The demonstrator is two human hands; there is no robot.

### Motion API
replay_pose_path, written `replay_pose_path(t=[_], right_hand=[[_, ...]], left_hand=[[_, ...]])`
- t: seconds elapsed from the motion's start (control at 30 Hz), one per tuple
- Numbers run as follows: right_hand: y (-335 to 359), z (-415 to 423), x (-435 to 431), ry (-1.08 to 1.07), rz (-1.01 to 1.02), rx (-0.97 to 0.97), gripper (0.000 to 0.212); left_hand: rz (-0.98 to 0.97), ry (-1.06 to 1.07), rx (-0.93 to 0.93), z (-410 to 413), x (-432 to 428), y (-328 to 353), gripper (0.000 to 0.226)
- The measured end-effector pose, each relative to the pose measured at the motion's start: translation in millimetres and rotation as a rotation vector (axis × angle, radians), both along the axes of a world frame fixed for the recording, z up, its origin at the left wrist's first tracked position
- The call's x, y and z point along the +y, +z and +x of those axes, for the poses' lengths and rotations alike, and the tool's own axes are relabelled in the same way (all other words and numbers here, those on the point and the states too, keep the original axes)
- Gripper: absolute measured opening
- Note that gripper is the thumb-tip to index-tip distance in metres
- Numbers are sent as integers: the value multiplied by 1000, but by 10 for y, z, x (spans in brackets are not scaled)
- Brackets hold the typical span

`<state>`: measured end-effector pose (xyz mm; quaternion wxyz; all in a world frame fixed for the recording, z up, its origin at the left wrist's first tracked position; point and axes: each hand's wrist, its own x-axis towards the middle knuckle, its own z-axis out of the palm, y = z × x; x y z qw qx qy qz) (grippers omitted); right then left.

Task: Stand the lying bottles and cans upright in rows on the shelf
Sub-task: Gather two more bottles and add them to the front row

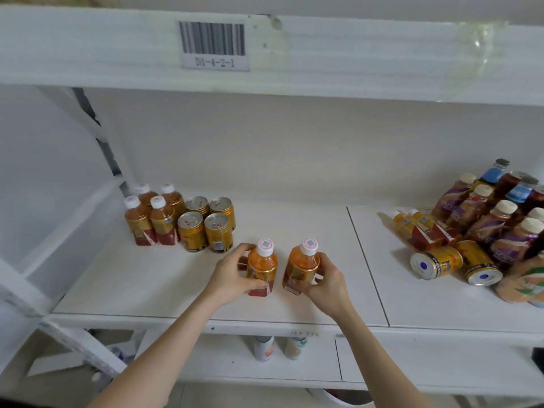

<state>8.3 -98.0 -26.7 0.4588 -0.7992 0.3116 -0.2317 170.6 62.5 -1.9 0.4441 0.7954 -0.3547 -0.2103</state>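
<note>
Two small orange drink bottles with white caps stand upright near the middle of the white shelf [176,278]. My left hand [232,276] grips the left bottle [263,262] around its body. My right hand [322,279] grips the right bottle [303,262]. At the back left stand several upright orange bottles [153,217] in rows, with several upright gold cans [206,228] beside them. On the right lie two gold cans [437,262] and some orange bottles [415,229] on their sides.
A heap of purple-labelled bottles [494,222] and blue-labelled bottles [493,173] fills the far right. A seam [366,260] divides the shelf boards. The upper shelf beam carries a barcode label [213,44]. Two bottles [276,347] stand on the lower shelf.
</note>
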Motion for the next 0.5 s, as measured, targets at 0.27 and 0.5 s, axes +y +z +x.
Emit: replay_pose_path(t=[0.27,0.5], right_hand=[[-20,488,493,83,9,39,63],[-60,1066,1096,60,34,39,65]], left_hand=[[-19,38,1,361,502,-19,80],[18,11,-16,969,1056,27,72]])
